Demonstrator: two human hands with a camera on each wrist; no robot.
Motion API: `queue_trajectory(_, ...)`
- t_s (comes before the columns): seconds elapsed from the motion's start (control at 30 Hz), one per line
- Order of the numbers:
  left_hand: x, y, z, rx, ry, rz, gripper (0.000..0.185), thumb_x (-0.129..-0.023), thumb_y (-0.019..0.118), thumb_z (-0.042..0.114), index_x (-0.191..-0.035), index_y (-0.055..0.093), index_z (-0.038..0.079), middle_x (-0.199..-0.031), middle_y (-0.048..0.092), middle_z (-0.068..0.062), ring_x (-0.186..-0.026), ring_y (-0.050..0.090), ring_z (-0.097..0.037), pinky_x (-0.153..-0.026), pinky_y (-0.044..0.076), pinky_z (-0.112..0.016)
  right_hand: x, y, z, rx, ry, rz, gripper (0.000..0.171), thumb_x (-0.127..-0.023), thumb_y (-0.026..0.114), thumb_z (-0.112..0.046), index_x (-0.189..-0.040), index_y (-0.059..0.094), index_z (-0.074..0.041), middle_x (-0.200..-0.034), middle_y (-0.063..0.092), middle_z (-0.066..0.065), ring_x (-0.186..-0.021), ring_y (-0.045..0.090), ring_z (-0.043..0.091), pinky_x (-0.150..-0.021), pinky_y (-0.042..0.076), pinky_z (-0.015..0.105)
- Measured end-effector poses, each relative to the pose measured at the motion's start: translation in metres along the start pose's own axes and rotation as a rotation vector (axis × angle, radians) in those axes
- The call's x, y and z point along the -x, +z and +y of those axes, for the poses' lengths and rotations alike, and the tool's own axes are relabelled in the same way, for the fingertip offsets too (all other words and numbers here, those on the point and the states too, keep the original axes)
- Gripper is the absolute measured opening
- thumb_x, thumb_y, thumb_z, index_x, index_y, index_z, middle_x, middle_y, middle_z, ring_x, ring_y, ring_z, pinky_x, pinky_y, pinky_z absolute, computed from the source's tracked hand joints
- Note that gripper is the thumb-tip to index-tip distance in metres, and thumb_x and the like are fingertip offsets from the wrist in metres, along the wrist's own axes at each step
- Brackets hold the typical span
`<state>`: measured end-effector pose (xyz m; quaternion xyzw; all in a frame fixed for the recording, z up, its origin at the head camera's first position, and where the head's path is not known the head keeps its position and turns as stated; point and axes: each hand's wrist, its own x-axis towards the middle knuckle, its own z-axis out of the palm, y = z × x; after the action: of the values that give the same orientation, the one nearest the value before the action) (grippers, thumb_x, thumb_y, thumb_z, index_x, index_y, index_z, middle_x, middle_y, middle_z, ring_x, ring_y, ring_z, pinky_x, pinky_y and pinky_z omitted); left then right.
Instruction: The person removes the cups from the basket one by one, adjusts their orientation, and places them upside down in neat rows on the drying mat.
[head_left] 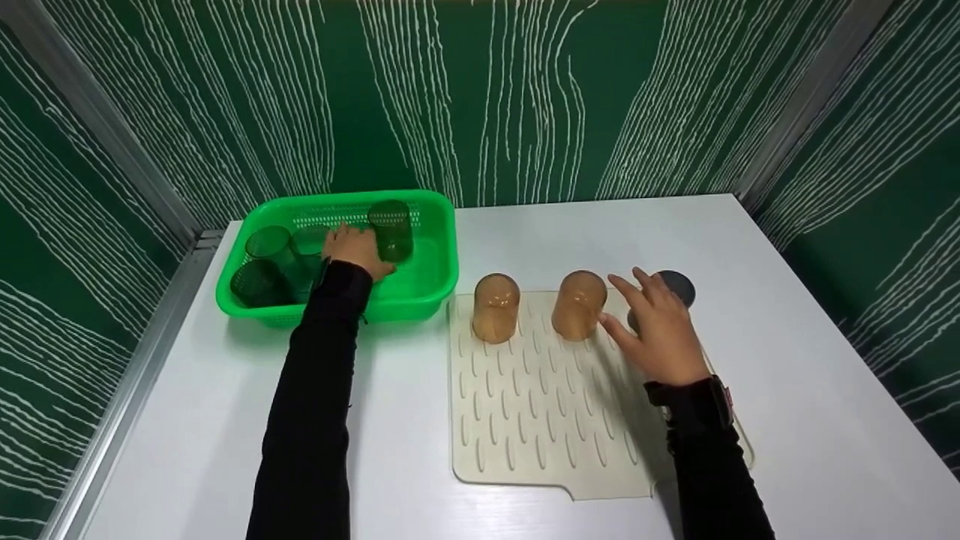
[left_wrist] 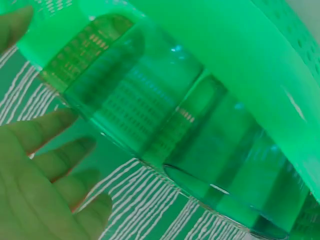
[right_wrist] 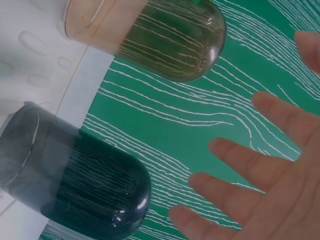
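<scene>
My left hand (head_left: 354, 249) reaches into the green plastic basket (head_left: 225, 279), its fingers spread and apart from the glasses in the left wrist view. To its right a brownish glass (head_left: 390, 225) leans in the basket; to its left are several tinted glasses, among them a dark glass (head_left: 257, 286). On the cream drying mat (head_left: 525, 427) two amber glasses (head_left: 496, 309) and a grey-blue glass (right_wrist: 80, 170) stand upside down in a row. My right hand (head_left: 664, 337) hovers by the grey-blue glass with fingers spread, holding nothing, and partly hides that glass in the head view.
A white table (head_left: 405, 450) carries the basket at its back left and the mat right of centre. Green walls (head_left: 525, 97) with white wavy lines enclose the back and both sides, with grey metal posts (head_left: 795, 97) at the corners.
</scene>
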<state>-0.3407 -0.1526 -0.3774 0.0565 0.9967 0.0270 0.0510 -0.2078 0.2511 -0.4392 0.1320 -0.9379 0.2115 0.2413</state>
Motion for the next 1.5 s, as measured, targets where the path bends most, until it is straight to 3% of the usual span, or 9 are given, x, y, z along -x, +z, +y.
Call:
queue_trajectory(0.2, -0.004, 0.006, -0.002, 0.037, -0.017, -0.011, 0.043, -0.085, 0.058, 0.029, -0.119, 0.050, 0.003, -0.108, 0.057, -0.019, -0.096, 0.054, -0.036, -0.079, 0.044, -0.049, 0.000, 0.000, -0.001, -0.009, -0.020, -0.001, 0.056, -0.081, 0.061, -0.041, -0.130, 0.045, -0.019, -0.134, 0.037, 0.020, -0.125, 0.027, 0.042, -0.098, 0.021, 0.055)
queue_trajectory(0.4, -0.003, 0.008, -0.001, 0.049, -0.018, -0.020, 0.029, -0.087, 0.055, 0.020, -0.110, 0.053, 0.002, -0.099, 0.060, -0.018, -0.086, 0.058, -0.033, -0.071, 0.047, -0.047, -0.002, 0.000, -0.003, -0.015, -0.031, 0.006, 0.056, -0.081, 0.061, -0.041, -0.130, 0.045, -0.019, -0.133, 0.038, 0.020, -0.124, 0.028, 0.042, -0.098, 0.022, 0.054)
queue_trajectory(0.53, 0.000, 0.011, 0.001, 0.052, -0.014, -0.013, 0.009, -0.087, 0.051, 0.008, -0.089, 0.058, 0.004, -0.086, 0.061, -0.017, -0.074, 0.057, -0.030, -0.063, 0.046, -0.041, -0.002, -0.001, -0.003, -0.019, -0.025, 0.001, 0.056, -0.081, 0.060, -0.043, -0.130, 0.045, -0.020, -0.133, 0.038, 0.019, -0.124, 0.029, 0.042, -0.098, 0.022, 0.054)
queue_trajectory(0.7, 0.001, 0.018, 0.001, 0.045, -0.005, 0.015, 0.027, -0.088, 0.045, 0.000, -0.063, 0.047, 0.009, -0.070, 0.058, -0.015, -0.060, 0.048, -0.022, -0.054, 0.036, -0.034, -0.003, -0.001, -0.003, -0.016, -0.033, 0.005, 0.056, -0.081, 0.061, -0.042, -0.130, 0.045, -0.020, -0.133, 0.039, 0.020, -0.123, 0.030, 0.042, -0.097, 0.023, 0.054)
queue_trajectory(0.8, -0.001, 0.023, -0.001, 0.048, 0.004, 0.048, 0.022, -0.089, 0.044, -0.001, -0.069, 0.051, 0.006, -0.073, 0.058, -0.016, -0.062, 0.052, -0.024, -0.058, 0.042, -0.035, -0.004, -0.001, -0.003, -0.012, -0.036, 0.007, 0.056, -0.080, 0.061, -0.042, -0.129, 0.046, -0.019, -0.132, 0.039, 0.020, -0.122, 0.031, 0.042, -0.097, 0.023, 0.055)
queue_trajectory(0.9, -0.001, 0.026, -0.003, 0.046, 0.018, 0.074, 0.016, -0.090, 0.042, 0.000, -0.094, 0.058, 0.001, -0.082, 0.060, -0.018, -0.073, 0.058, -0.031, -0.069, 0.046, -0.042, -0.004, -0.001, -0.003, -0.011, -0.037, 0.009, 0.056, -0.080, 0.062, -0.042, -0.129, 0.047, -0.019, -0.131, 0.040, 0.021, -0.122, 0.032, 0.043, -0.096, 0.024, 0.055)
queue_trajectory(1.1, 0.002, 0.027, -0.001, -0.004, 0.029, 0.104, 0.040, -0.091, 0.043, 0.003, -0.130, 0.038, -0.003, -0.088, 0.062, -0.020, -0.084, 0.058, -0.034, -0.088, 0.039, -0.048, -0.004, 0.000, -0.003, -0.029, -0.031, 0.014, 0.055, -0.080, 0.061, -0.042, -0.129, 0.047, -0.019, -0.131, 0.040, 0.021, -0.122, 0.031, 0.043, -0.095, 0.024, 0.056)
queue_trajectory(1.33, 0.000, 0.027, 0.003, -0.020, 0.064, 0.270, 0.041, -0.090, 0.044, 0.001, -0.130, 0.036, -0.005, -0.078, 0.060, -0.018, -0.077, 0.057, -0.033, -0.090, 0.036, -0.046, -0.001, 0.000, -0.004, -0.032, -0.027, 0.022, 0.055, -0.081, 0.061, -0.043, -0.129, 0.047, -0.020, -0.131, 0.040, 0.020, -0.123, 0.029, 0.043, -0.095, 0.023, 0.058)
queue_trajectory(1.5, 0.008, 0.014, 0.011, 0.044, 0.110, 0.388, 0.034, -0.089, 0.044, 0.001, -0.122, 0.041, -0.007, -0.067, 0.055, -0.015, -0.069, 0.055, -0.032, -0.083, 0.037, -0.044, 0.000, -0.001, -0.006, -0.030, -0.033, 0.030, 0.055, -0.080, 0.062, -0.041, -0.128, 0.047, -0.020, -0.131, 0.040, 0.020, -0.123, 0.030, 0.043, -0.095, 0.023, 0.057)
